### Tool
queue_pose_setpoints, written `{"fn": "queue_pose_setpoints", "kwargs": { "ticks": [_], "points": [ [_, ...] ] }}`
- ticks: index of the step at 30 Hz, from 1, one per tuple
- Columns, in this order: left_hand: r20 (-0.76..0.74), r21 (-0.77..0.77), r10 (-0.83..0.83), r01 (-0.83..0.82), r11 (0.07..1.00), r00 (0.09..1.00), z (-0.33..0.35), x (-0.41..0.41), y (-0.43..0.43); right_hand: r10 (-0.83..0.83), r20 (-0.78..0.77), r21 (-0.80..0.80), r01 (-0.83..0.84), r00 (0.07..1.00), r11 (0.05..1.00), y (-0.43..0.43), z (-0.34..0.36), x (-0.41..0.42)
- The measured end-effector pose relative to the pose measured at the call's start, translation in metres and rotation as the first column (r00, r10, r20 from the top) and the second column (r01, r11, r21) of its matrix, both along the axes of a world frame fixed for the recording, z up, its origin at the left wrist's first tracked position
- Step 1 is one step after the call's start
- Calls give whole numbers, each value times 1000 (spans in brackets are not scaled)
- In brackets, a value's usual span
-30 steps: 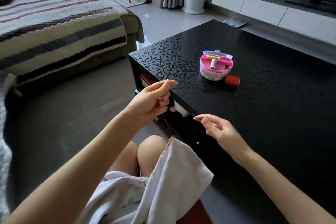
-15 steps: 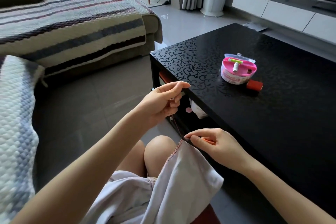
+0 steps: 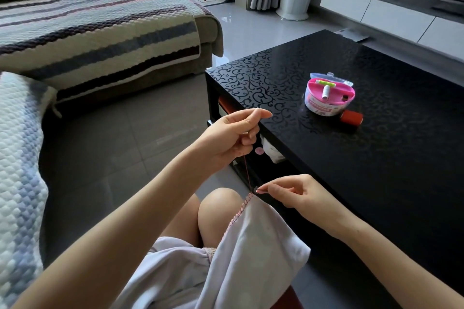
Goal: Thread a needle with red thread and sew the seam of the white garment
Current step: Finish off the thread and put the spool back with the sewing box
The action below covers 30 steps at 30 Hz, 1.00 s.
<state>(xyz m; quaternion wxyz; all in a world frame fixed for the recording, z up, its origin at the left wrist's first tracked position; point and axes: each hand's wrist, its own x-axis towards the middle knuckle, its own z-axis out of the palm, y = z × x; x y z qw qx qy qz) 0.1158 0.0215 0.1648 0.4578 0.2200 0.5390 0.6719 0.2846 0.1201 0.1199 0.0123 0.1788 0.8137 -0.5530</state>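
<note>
Big striped sofa (image 3: 100,32) sits off to the left of the worktop (image 3: 391,183), across a strip of grey floor, and the glossy black worktop itself fills the right side. Down at the worktop's near-left corner, the white garment (image 3: 238,266) drapes over the person's knees, one edge lifted up towards that corner, with a line of red stitches along the seam (image 3: 238,213).

Now the hands! The left hand (image 3: 231,138) is raised in front of the worktop's left edge, fingers curled, thumb and forefinger pinching the red thread (image 3: 247,170). The right hand (image 3: 298,193) is lower, against the worktop's near side, thumb and forefinger nipping the top corner of the garment right where the thread meets the seam, the other fingers loosely bent. The needle is too small to make out.

On the worktop, towards its middle, a round pink sewing box (image 3: 329,100) stands open with small spools inside, and a red thread spool (image 3: 351,117) lies on its side just beside it, nearer the person.

The thread runs taut from the left hand straight down to the garment's lifted edge
</note>
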Motion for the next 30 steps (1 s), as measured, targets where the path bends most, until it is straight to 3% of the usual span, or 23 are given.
{"fn": "queue_pose_setpoints", "kwargs": {
  "ticks": [9, 30],
  "points": [
    [29, 10, 3, -3, 1000, 1000, 0, -3, -1, 32, 3, -134, -31, 999, 990, -7, 7, -11],
    [-37, -31, 17, -18, 999, 999, -23, -3, -6, -39, 3, -217, 39, 999, 975, -15, 24, -4]
  ]
}}
